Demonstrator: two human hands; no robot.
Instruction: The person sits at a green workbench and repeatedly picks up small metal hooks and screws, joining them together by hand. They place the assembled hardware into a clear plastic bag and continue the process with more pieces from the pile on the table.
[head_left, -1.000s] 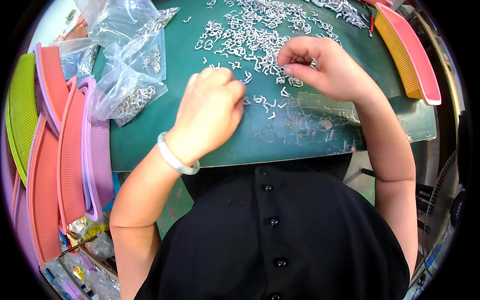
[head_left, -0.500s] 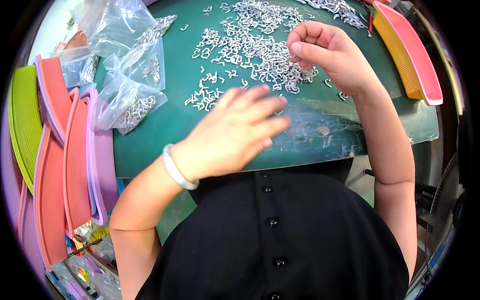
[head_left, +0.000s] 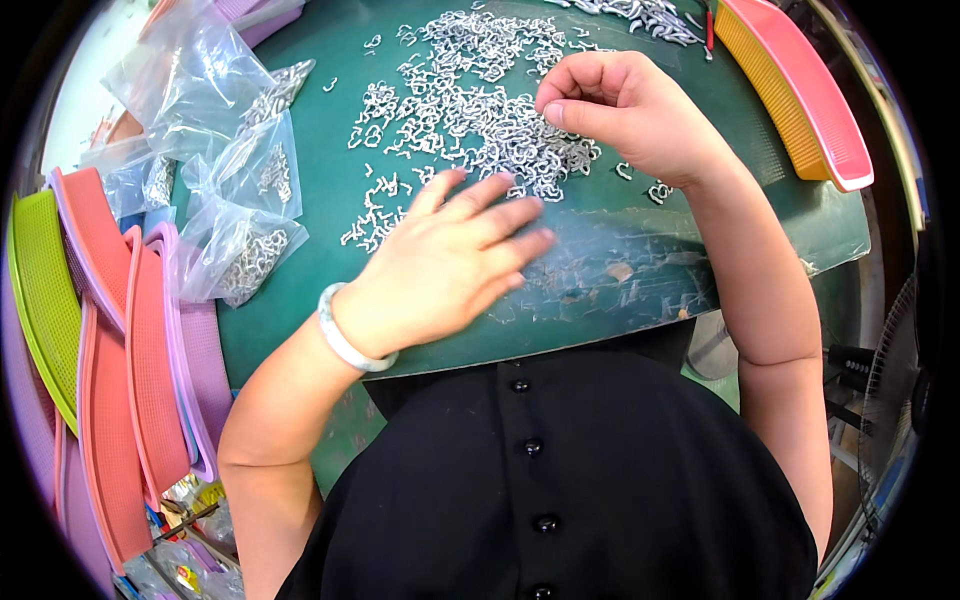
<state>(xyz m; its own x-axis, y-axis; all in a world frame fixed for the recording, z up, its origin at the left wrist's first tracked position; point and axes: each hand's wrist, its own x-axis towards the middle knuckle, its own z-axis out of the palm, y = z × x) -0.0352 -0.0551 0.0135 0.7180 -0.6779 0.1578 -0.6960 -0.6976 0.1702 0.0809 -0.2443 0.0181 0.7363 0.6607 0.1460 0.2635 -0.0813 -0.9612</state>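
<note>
A spread-out heap of small silver metal pieces (head_left: 490, 125), bent like hooks or open links, lies on the green table top. Over the heap's right side, my right hand (head_left: 632, 115) is closed, thumb tip against the curled fingers; whatever may be pinched there is too small or hidden to name. My left hand (head_left: 445, 255), with a pale bangle at the wrist, hovers palm down at the heap's near left edge. Its fingers are spread and slightly blurred, and nothing shows in them. A few loose pieces (head_left: 658, 191) lie beside my right wrist.
Clear plastic bags (head_left: 250, 255) of similar pieces lie at the left. Stacked plastic baskets (head_left: 145, 350) in several colours stand beside the table's left edge. A pink and yellow basket (head_left: 800, 90) is at the far right, near a red-handled tool (head_left: 709, 32) and larger silver pieces (head_left: 655, 15).
The whole view has swung slightly, so table, heap and hands all sit further left. My left fingers are a little less blurred; my right hand keeps its pinched shape.
</note>
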